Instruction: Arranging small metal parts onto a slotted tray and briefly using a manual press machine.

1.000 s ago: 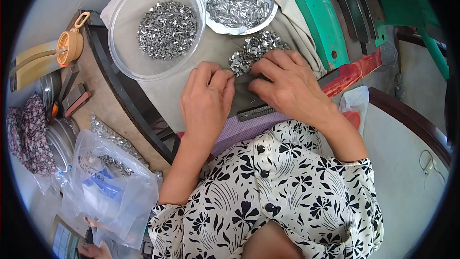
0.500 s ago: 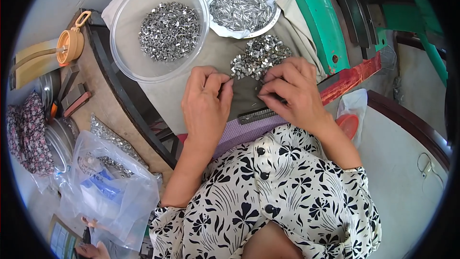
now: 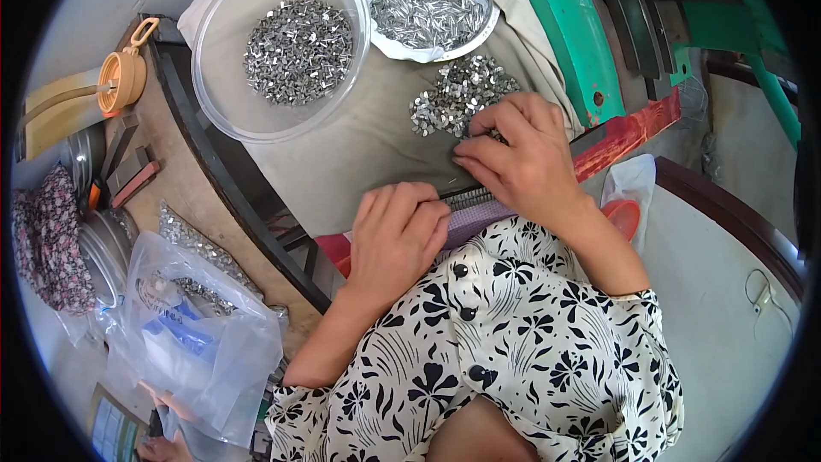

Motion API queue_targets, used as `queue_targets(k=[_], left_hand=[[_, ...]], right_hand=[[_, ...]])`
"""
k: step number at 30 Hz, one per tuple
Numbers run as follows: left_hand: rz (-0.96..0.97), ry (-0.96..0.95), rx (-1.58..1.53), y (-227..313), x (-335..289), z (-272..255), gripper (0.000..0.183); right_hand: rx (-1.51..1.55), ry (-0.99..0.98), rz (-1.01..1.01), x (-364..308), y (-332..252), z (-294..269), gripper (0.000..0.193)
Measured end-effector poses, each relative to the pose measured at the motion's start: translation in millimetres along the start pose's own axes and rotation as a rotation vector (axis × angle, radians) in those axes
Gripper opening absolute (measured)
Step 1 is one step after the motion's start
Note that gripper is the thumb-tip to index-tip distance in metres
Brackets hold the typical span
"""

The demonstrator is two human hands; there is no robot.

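Note:
My left hand [image 3: 395, 238] is low, at the near edge of the cloth. Its fingers are curled and pinched over the left end of a dark slotted strip [image 3: 473, 197]; whatever lies between them is hidden. My right hand [image 3: 532, 158] reaches to the near side of a loose pile of small shiny metal pieces [image 3: 466, 94]. Thumb and fingers there are drawn together, and anything in them is too small to make out. A tiny bright sliver [image 3: 453, 180] lies on the cloth between both hands.
A clear plastic tub [image 3: 209, 90] of small metal bits stands far left. Beside it, a lined metal bowl [image 3: 494, 30] holds slender metal pieces. Green machine framing [image 3: 569, 43] borders the right, above a red wooden edge [image 3: 629, 141]. Clear plastic bags [image 3: 214, 351] sit lower left.
My left hand has come down and toward me, from beside the pile to the slotted strip. My right hand has shifted slightly up and left at the pile's edge.

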State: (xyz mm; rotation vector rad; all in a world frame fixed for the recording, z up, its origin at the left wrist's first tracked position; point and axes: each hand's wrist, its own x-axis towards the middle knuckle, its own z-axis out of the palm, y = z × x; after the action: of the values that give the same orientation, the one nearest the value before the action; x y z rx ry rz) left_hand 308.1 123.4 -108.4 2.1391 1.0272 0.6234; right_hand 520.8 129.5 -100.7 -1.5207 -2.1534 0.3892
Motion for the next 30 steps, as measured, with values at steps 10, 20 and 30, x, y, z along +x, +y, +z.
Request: queue_targets(k=[10, 20, 30], left_hand=[[-0.097, -0.027, -0.023, -1, -5, 9, 0.021], [-0.084, 0.027, 0.000, 0, -5, 12, 0.020], [-0.067, 0.009, 0.043, 2, -4, 13, 0.023]], right_hand=[[0.017, 0.023, 0.054, -13, -3, -2, 0.020], [0.026, 0.037, 0.071, -41, -8, -6, 0.025], [-0.066, -0.074, 0.026, -7, 3, -6, 0.017]])
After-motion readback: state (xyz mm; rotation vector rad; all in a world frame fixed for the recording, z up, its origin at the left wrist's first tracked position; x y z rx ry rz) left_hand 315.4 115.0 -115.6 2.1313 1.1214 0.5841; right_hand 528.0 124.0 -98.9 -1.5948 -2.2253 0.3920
